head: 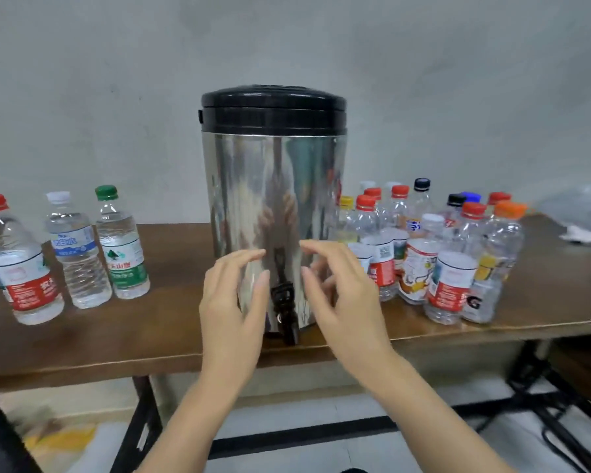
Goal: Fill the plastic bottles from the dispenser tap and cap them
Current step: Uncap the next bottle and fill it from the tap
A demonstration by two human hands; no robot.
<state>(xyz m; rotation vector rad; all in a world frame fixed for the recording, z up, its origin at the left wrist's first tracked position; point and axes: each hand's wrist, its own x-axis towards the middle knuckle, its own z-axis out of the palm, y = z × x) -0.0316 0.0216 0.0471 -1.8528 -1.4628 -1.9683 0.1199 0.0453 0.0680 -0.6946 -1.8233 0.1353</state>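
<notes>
A steel dispenser (273,186) with a black lid stands at the front edge of a wooden table (123,343). Its black tap (285,308) hangs over that edge. My left hand (234,302) and my right hand (338,291) hover on either side of the tap, fingers relaxed and holding nothing. Three capped bottles filled with water stand at the left: a red-capped one (21,264), a white-capped one (74,250) and a green-capped one (122,247). A cluster of several capped, empty-looking bottles (437,254) stands at the right.
A grey wall rises behind the table. Something white and a clear plastic bag (580,216) lie at the far right of the table. Black metal table legs (140,425) and cables run below, over a pale floor.
</notes>
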